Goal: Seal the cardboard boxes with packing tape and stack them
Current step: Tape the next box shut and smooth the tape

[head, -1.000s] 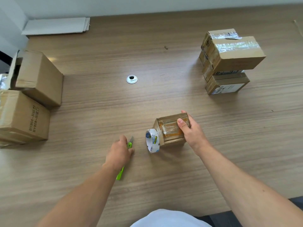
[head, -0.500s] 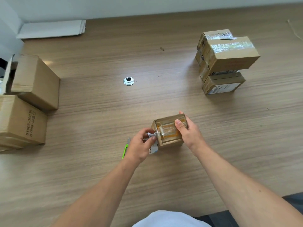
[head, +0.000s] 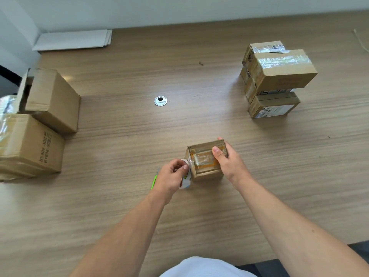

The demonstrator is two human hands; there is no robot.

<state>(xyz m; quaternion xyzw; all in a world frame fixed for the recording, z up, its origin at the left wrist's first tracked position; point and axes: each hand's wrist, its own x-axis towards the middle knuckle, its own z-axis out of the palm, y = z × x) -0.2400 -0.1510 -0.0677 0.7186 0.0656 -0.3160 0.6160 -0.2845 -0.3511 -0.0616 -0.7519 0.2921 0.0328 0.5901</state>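
Small cardboard box [head: 203, 172], near-centre of table [head: 111, 204], top glossy with tape. Judged light, stiff and slick where taped; best held by its bare side walls. Right hand [head: 229, 164] clamped it, thumb on top. Left hand [head: 168, 177] pinched the tape roll [head: 186, 181] at its left face. Left carton [head: 38, 144] read "BY808-30"; other labels were illegible.

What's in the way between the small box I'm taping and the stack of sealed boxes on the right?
Nothing visible does. Between the small box, held by the right hand, and the stack lies only table.
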